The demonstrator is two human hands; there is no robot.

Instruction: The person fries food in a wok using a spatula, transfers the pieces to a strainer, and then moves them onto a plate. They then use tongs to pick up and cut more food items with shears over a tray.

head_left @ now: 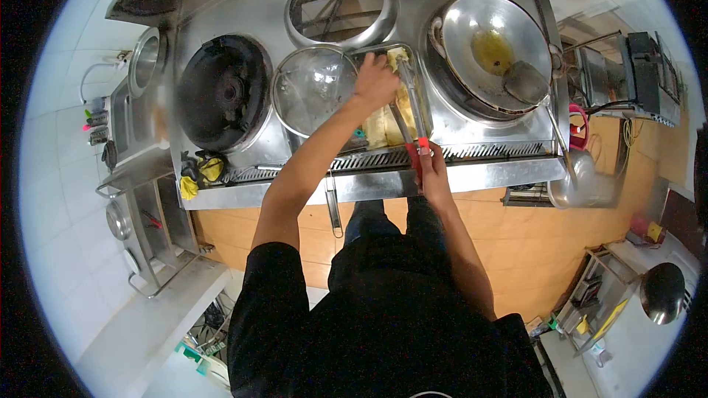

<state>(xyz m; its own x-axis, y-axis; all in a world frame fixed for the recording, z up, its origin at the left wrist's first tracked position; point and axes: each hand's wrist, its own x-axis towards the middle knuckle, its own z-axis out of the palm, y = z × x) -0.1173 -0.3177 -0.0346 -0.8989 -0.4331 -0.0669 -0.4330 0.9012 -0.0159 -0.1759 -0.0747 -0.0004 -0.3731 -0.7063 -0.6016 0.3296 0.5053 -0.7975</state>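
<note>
My right hand is closed around the red handles of metal tongs, whose arms reach forward over a rectangular tray. Inside the tray lie pale yellow pieces of food; their exact kind is hard to make out. My left hand is at the tray's far left part, with its fingers bent down and closed. What those fingers hold, if anything, is hidden. A round wire-mesh strainer rests just left of the tray, and its handle hangs over the counter's front edge.
To the right, a wok holds yellow oil and a ladle. A blackened wok sits on the left burner. Behind the tray is an open metal ring. Yellow and black cloths lie at the front left corner.
</note>
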